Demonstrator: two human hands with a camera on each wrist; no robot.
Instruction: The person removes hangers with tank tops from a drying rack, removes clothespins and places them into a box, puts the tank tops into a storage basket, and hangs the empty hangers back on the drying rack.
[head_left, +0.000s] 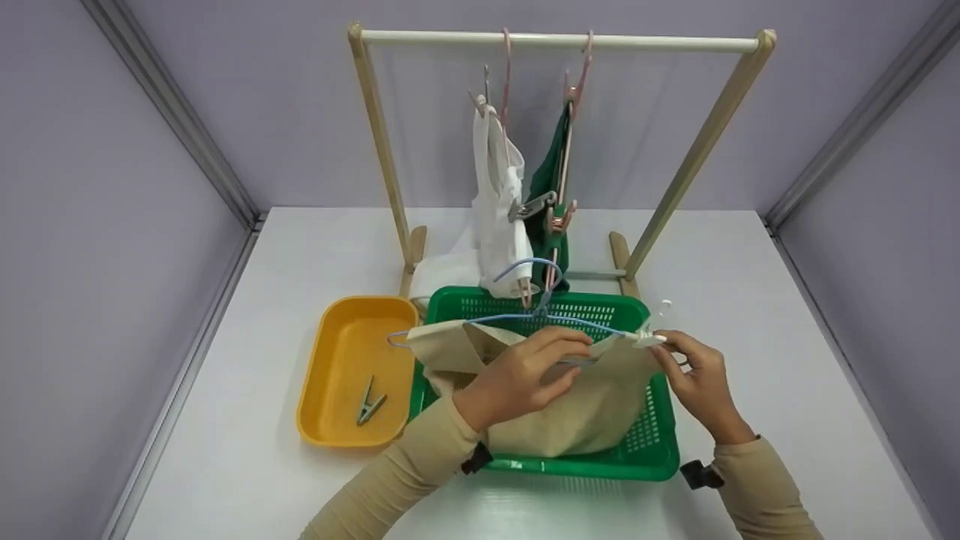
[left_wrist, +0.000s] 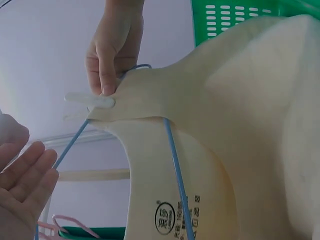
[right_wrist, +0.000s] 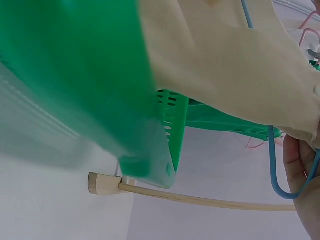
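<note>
A beige tank top (head_left: 570, 412) hangs from a blue clothes hanger (head_left: 510, 317) over the green basket (head_left: 592, 469). At the right shoulder of the top, my right hand (head_left: 694, 375) pinches the fabric by the hanger's end, thumb in front. A white clothespin (head_left: 646, 340) sits on that shoulder strap, right at the thumb tip. My left hand (head_left: 517, 382) is held in front of the hanger's middle, its fingers (left_wrist: 32, 170) extended and apart from the cloth in the left wrist view. The blue hanger end (right_wrist: 282, 192) loops out beside the right fingers (right_wrist: 295, 160).
A wooden rack with a white rod (head_left: 667, 43) stands behind, bearing a white garment (head_left: 495, 202) and a dark green garment (head_left: 551, 165) on pink hangers with clothespins. On the left, an orange tray (head_left: 330, 360) holds one grey-green clothespin (head_left: 370, 409).
</note>
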